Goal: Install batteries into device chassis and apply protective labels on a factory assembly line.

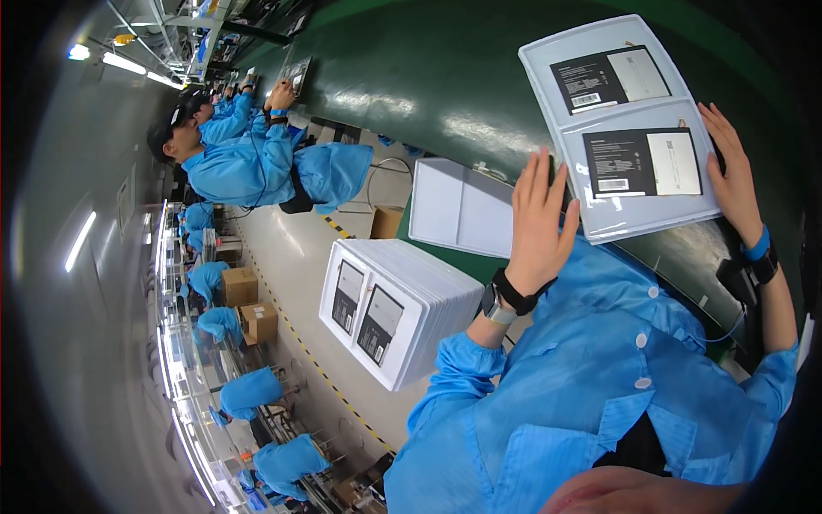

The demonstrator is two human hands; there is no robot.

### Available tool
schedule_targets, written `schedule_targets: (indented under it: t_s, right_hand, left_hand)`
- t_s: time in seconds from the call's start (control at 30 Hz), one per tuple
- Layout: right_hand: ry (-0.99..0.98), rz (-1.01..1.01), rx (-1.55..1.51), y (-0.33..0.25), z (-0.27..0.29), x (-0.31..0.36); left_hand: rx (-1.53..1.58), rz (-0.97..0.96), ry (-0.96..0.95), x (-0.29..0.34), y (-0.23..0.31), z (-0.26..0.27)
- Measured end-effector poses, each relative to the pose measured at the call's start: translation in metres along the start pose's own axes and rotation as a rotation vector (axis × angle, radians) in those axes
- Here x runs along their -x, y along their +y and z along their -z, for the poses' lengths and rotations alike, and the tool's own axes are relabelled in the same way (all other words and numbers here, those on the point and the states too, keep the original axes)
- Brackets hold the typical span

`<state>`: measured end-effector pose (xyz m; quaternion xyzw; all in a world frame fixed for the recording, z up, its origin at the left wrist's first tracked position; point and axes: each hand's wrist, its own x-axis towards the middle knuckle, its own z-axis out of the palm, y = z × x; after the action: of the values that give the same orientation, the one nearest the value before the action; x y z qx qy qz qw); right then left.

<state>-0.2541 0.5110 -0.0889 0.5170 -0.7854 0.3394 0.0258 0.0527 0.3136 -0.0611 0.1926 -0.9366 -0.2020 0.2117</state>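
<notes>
From the head camera I see my left hand [538,224], fingers spread open, flat against the near edge of a pale grey moulded plastic tray [621,103] carrying two dark flat battery packs [640,163]. My right hand [733,171] grips the tray's opposite edge, fingers curled under. The tray lies on the dark green conveyor belt [411,77]. A stack of white trays [402,304] sits at my left.
</notes>
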Motion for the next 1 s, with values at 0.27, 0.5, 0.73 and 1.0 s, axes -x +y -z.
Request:
schedule_targets:
  t_s: [0.27, 0.5, 0.73, 1.0]
  right_hand:
    - [0.06, 0.009, -0.098, 0.012, -0.004, 0.002]
    - [0.058, 0.012, -0.084, 0.005, -0.003, 0.0]
    - [0.047, 0.014, -0.1, 0.004, -0.002, -0.001]
    - [0.049, 0.018, -0.092, 0.009, -0.004, 0.001]
  left_hand:
    - [0.044, 0.597, 0.525, 0.117, -0.077, -0.052]
    - [-0.232, 1.234, 0.269, 0.181, -0.168, -0.127]
    - [-0.201, 1.106, 0.483, 0.183, -0.179, -0.126]
    - [-0.057, 0.808, 0.747, 0.156, -0.119, -0.054]
